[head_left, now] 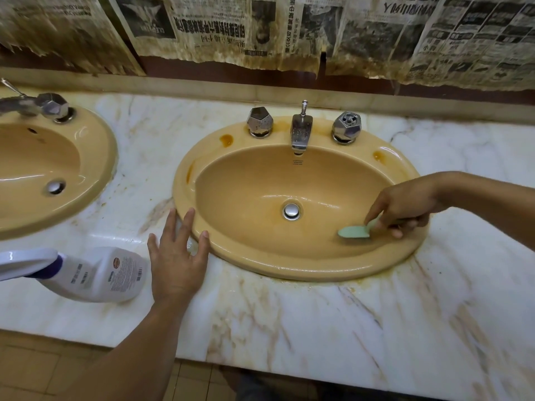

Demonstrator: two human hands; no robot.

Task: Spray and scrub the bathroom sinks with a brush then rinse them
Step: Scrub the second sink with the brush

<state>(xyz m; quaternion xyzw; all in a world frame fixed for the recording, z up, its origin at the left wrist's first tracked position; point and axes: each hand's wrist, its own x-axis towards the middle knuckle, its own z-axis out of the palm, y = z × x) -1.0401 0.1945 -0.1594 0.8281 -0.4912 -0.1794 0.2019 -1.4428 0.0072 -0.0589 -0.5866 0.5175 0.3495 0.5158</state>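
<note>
A tan oval sink (240,264) is set in the marble counter in front of me, with a chrome drain plug (291,211) in its bowl. My right hand (405,204) grips the handle of a pale green brush (354,231), whose head lies against the bowl's right inner wall. My left hand (176,256) rests flat with spread fingers on the counter, fingertips at the sink's left rim. A white spray bottle (95,274) with a purple collar lies on its side just left of that hand.
A second tan sink (95,186) sits at the left. The near sink has a chrome spout (301,134) and two faceted chrome knobs (259,122) (346,127). Rust-coloured stains mark its rim. Old newspaper hangs on the wall behind the marble counter (318,322).
</note>
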